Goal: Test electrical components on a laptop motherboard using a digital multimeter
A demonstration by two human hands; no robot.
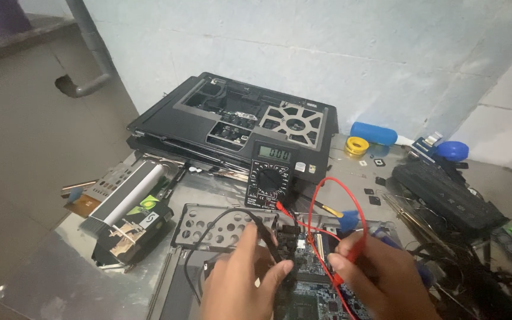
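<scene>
Multimeter (270,176) and looping leads (351,201) crowd the circuit board (312,278); bare table (42,278) lies left.

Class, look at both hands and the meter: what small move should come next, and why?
Probably a glance up at the black digital multimeter. The left hand holds the black probe and the right hand the red probe, both tips down at the green circuit board, so the display likely needs checking.
</scene>
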